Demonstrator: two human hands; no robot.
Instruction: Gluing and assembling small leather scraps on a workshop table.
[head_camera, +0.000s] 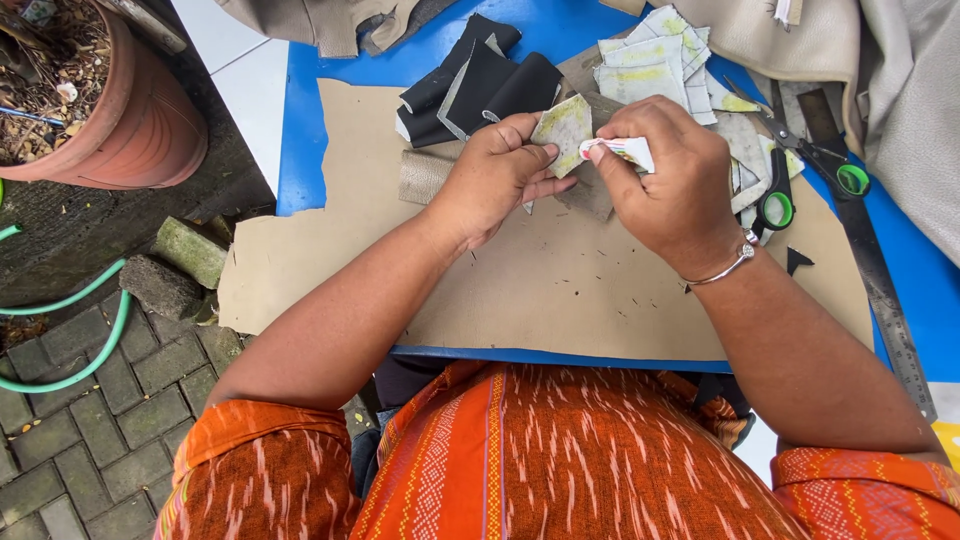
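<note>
Glue going onto a small cut piece, frame centre-top.

Left hand (490, 175) pinches a small pale grey-green cut piece (565, 128) by its edge, fingers closed on it, held just above the brown paper sheet (520, 270) on the blue tabletop (300, 130). Right hand (670, 180) has a closed grip on a small white tube (625, 150), nozzle at the piece's edge. Judgement: applying adhesive; next calls for a steady squeeze along the edge. Containers: terracotta pot (150, 130), upper left, holds soil and dry debris. Black pieces (480, 85), pale stack (650, 65), green-handled scissors (790, 190) nearby.
</note>
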